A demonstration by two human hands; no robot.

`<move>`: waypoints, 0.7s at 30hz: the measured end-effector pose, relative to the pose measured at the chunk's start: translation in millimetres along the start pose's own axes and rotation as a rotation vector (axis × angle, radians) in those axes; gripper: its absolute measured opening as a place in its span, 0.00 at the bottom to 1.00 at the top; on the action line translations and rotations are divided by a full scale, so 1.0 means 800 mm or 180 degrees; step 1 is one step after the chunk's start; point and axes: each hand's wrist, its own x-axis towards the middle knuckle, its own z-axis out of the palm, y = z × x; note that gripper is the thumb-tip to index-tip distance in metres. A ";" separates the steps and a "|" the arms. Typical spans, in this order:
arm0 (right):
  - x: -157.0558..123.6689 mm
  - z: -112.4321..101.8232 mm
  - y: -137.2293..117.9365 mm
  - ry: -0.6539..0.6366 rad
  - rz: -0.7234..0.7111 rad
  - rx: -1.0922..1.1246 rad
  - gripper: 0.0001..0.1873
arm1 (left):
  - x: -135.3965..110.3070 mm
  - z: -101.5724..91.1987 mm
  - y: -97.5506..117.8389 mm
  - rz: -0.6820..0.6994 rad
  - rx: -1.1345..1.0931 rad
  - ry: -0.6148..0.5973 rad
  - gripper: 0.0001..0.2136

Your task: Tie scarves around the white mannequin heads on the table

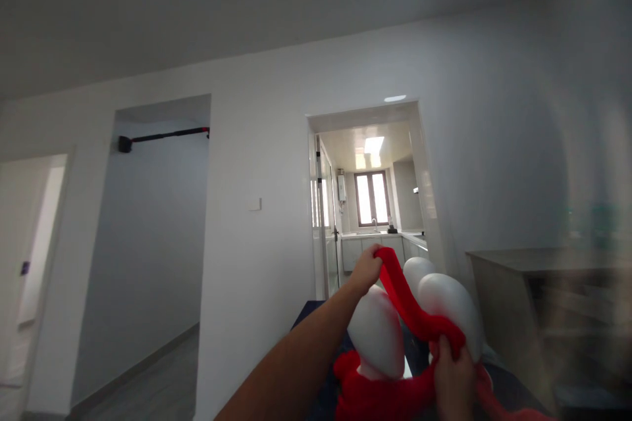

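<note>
My left hand [366, 271] is raised and closed around one end of a red scarf [407, 299]. From there the cloth runs down to the right, where my right hand [453, 378] grips it lower down. Between my hands stands a white mannequin head [376, 335], with more red cloth [378, 398] wrapped around its neck. Behind my right hand is a second white mannequin head [451, 302]. A third white rounded form [417, 270] shows partly behind that one. Another red strip trails off to the lower right.
A dark blue surface [309, 308] lies beneath the heads. On the right stands a wooden cabinet [513, 302], blurred at its far side. Ahead, a doorway [316, 210] opens to a kitchen. To the left, a wall recess holds a black bar [168, 135].
</note>
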 end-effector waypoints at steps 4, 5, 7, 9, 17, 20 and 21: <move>0.000 -0.054 -0.051 -0.0100 0.0125 0.0146 0.21 | -0.005 -0.024 0.036 0.0261 -0.0346 0.0269 0.16; 0.000 -0.070 -0.064 -0.0260 0.0169 0.0352 0.21 | -0.011 -0.034 0.046 0.0346 -0.0431 0.0339 0.16; 0.003 -0.099 -0.093 -0.0610 0.0218 0.0793 0.20 | -0.032 -0.056 0.061 0.0420 -0.0644 0.0438 0.14; 0.007 -0.125 -0.125 -0.0897 0.0157 0.1104 0.19 | -0.062 -0.077 0.066 0.0278 -0.0884 0.0412 0.12; -0.009 -0.134 -0.254 -0.1746 -0.0248 0.0945 0.15 | -0.274 -0.114 -0.027 -0.1644 -0.1082 -0.0491 0.10; -0.064 -0.097 -0.274 -0.2300 0.0112 0.0709 0.14 | -0.346 -0.104 -0.051 -0.1927 -0.0497 -0.1360 0.20; -0.089 -0.081 -0.275 -0.2500 0.0283 0.0659 0.13 | -0.361 -0.097 -0.052 -0.1814 -0.0497 -0.1380 0.27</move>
